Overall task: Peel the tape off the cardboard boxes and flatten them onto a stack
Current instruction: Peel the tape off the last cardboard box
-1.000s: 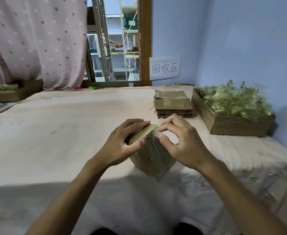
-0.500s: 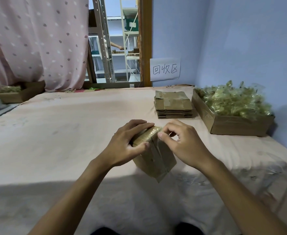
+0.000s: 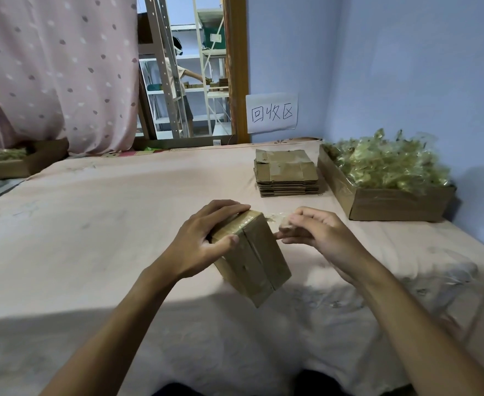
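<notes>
1. The clear tape strip point(image 3: 273, 218) had just been drawn rightward off the cardboard box point(image 3: 256, 258); peeling was judged underway, flattening still ahead.
2. The box was held tilted above the pink cloth point(image 3: 120, 224), near centre, its top gripped by the left hand point(image 3: 203, 244), fingers curled over it.
3. The tape's end was pinched by the fingers of the right hand point(image 3: 323, 235), just right of the box.

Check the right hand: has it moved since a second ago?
Yes. The right hand has pulled rightward off the cardboard box, toward the tray of peeled tape, stretching a tape strip; the flattened stack sits unchanged.
</notes>
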